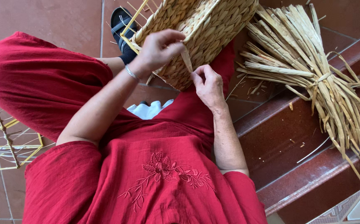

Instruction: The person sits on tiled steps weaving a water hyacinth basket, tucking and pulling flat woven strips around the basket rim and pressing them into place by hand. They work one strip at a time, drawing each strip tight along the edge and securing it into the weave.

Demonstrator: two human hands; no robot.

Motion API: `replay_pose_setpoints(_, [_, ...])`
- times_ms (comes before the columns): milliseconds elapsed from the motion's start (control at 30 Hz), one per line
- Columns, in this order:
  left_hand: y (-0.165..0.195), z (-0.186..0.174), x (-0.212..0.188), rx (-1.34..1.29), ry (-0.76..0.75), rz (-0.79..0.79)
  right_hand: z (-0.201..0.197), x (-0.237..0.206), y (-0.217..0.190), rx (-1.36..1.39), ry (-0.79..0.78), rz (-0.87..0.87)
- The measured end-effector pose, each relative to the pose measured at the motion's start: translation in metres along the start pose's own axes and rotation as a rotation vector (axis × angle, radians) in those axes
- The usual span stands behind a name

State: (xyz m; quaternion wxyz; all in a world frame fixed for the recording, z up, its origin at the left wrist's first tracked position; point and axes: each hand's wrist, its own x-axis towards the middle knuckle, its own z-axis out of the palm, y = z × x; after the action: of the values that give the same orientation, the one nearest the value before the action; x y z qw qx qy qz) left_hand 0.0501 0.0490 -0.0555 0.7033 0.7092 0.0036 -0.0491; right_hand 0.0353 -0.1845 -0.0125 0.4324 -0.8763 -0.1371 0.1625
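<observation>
A woven straw basket [213, 20] on a yellow wire frame [131, 23] rests tilted on my lap, over my red dress. My left hand [157, 49], with a thin bracelet at the wrist, presses against the basket's side and pinches the top of a flat straw strand [186, 59]. My right hand [207, 85] is just below the basket's corner, fingers closed on the lower end of the same strand. The strand runs between the two hands, against the weave.
A tied bundle of dried straw [312, 70] lies on the dark red steps [279, 141] at the right. Another yellow wire frame [5, 141] stands on the tiled floor at the left. A black sandal [121, 23] and a white cloth [148, 110] are near my legs.
</observation>
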Motion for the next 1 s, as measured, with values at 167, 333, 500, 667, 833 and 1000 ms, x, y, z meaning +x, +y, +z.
replay_pose_setpoints(167, [-0.003,0.014,-0.014,0.609,0.178,0.422,0.004,0.018,-0.001,0.46,-0.049,0.125])
replay_pose_setpoints(333, [-0.004,0.019,-0.018,0.882,0.155,0.366,0.024,0.034,0.005,0.212,-0.025,0.042])
replay_pose_setpoints(500, [-0.002,0.029,-0.019,0.867,0.144,0.306,0.029,0.019,0.004,0.083,0.044,-0.02])
replay_pose_setpoints(667, [-0.004,0.034,-0.017,0.784,0.163,0.303,0.042,0.011,0.001,0.033,0.162,-0.167])
replay_pose_setpoints(833, [-0.009,0.035,-0.016,0.718,0.169,0.241,0.051,0.004,0.002,-0.041,0.229,-0.24])
replay_pose_setpoints(1000, [-0.001,0.029,-0.013,0.627,0.286,0.334,0.039,0.007,-0.011,0.057,0.214,-0.225])
